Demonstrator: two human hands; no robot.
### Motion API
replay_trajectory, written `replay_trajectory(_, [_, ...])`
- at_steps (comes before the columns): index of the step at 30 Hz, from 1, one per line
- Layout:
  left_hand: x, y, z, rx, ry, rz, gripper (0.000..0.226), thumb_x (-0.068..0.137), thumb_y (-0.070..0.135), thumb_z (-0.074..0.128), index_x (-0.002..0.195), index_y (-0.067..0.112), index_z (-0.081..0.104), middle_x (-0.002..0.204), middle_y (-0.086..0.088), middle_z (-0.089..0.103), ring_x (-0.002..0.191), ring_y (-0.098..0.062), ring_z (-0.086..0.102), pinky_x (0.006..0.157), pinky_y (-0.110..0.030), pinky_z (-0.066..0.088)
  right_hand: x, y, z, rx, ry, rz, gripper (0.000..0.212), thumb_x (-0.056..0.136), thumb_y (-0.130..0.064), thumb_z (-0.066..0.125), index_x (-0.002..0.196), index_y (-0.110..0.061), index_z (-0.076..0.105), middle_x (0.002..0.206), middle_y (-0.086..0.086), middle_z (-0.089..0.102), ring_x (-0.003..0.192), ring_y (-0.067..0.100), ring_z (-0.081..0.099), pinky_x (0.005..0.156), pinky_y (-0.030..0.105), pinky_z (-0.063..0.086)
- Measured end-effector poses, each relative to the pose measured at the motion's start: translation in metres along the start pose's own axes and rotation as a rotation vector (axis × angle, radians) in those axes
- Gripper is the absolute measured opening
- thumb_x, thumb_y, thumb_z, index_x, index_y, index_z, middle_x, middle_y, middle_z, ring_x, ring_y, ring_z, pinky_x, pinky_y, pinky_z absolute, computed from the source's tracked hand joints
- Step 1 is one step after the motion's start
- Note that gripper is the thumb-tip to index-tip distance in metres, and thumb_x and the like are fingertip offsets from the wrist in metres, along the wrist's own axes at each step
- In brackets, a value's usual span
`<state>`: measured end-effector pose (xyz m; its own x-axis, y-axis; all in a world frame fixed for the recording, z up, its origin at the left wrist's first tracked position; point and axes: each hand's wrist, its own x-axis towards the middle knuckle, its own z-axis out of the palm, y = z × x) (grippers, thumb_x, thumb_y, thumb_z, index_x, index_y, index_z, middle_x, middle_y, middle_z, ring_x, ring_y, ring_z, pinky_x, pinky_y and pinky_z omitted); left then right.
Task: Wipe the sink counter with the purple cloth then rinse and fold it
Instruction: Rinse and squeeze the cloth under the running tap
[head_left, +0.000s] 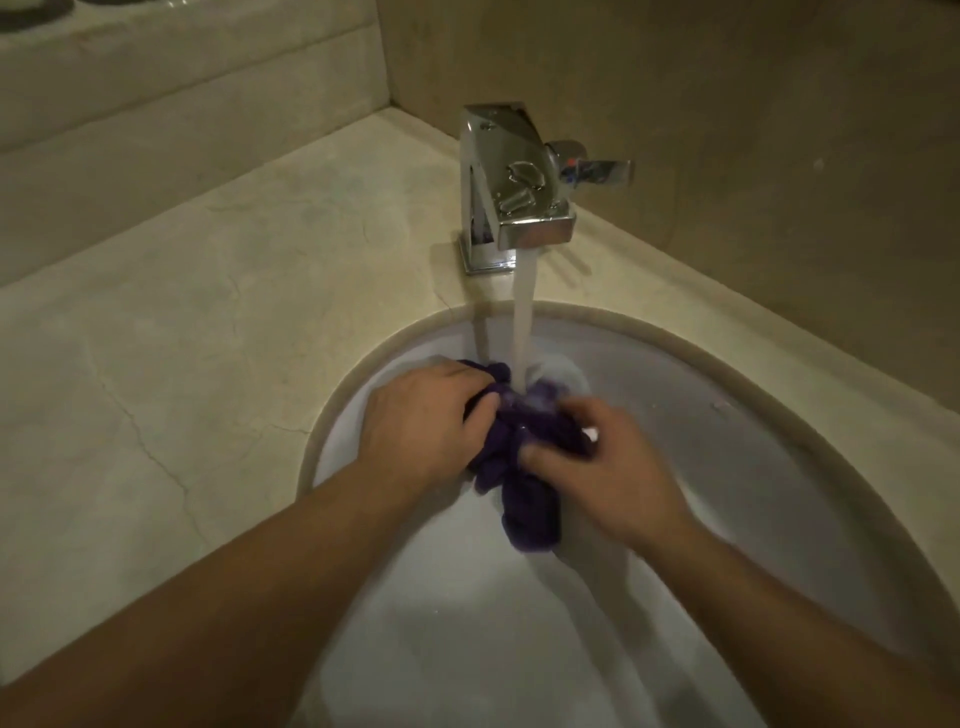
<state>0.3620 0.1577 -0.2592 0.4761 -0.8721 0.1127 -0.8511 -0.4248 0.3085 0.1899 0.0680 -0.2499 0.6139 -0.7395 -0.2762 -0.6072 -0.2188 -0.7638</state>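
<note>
Purple cloth (519, 467): bunched and wet, held over the white basin between both hands, directly under the running water; a loose tail of it hangs down below the hands toward the person.
Left hand (421, 421): knuckles up, on the left side of the cloth; fingers curled in and gripping a wad of the fabric, fingertips buried in the folds.
Right hand (602, 467): blurred, on the right side of the cloth; fingers bent round the fabric, thumb pressing into the bunch from the near side. The exact lie of the fingertips cannot be told through the blur.
Hands to each other: close together, with only the gathered cloth between them.
Water stream (523, 322): falls straight from the spout and strikes the top of the cloth between the hands, turning it pale and foamy where it lands.
Faucet (511, 197): square chrome body standing on the counter behind the basin, with its lever (597, 169) pointing out to the right.
Sink (753, 467): oval white bowl set under the counter edge; both forearms reach into it from the near side.
Sink counter (218, 322): beige stone with thin cracks, spreading left of the bowl and meeting a raised ledge (182, 88) at the back.
</note>
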Motion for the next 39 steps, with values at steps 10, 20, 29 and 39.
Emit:
replay_trajectory(10, [0.001, 0.011, -0.002, -0.145, -0.131, -0.268, 0.031, 0.106, 0.039, 0.037, 0.118, 0.020, 0.057, 0.104, -0.011, 0.069, 0.097, -0.033, 0.063, 0.082, -0.041, 0.051, -0.002, 0.037, 0.031, 0.167, 0.231, 0.198, 0.054, 0.084, -0.003, 0.058, 0.133, -0.026, 0.054, 0.091, -0.009, 0.068, 0.080, 0.016, 0.067, 0.073, 0.030, 0.049])
replay_trajectory(20, [0.000, 0.005, -0.003, -0.402, 0.218, -0.218, 0.027, 0.102, 0.039, 0.045, 0.113, 0.026, 0.066, 0.098, 0.007, 0.070, 0.089, -0.012, 0.064, 0.078, -0.034, 0.050, 0.019, 0.017, -0.007, 0.547, 0.153, 0.005, 0.018, 0.100, -0.028, 0.056, 0.106, -0.034, 0.072, 0.101, -0.016, 0.071, 0.086, -0.009, 0.063, 0.080, 0.022, 0.046])
replay_trajectory(29, [-0.027, 0.028, 0.060, 0.002, 0.070, -0.054, 0.045, 0.100, 0.041, 0.028, 0.127, 0.025, 0.061, 0.130, 0.000, 0.063, 0.122, -0.019, 0.054, 0.103, -0.041, 0.044, 0.035, 0.037, 0.057, 0.017, 0.313, -0.227, 0.046, 0.100, -0.043, 0.044, 0.144, -0.030, 0.047, 0.133, -0.018, 0.055, 0.120, 0.005, 0.045, 0.107, 0.033, 0.035])
replay_trajectory(39, [-0.022, 0.038, 0.084, 0.046, 0.156, -0.236, 0.040, 0.094, 0.039, 0.033, 0.109, 0.019, 0.064, 0.103, -0.007, 0.066, 0.090, -0.026, 0.056, 0.077, -0.039, 0.039, 0.064, 0.062, 0.079, -0.256, 0.433, -0.148, 0.045, 0.098, -0.038, 0.024, 0.099, -0.021, 0.065, 0.098, -0.001, 0.064, 0.095, 0.027, 0.053, 0.087, 0.035, 0.036])
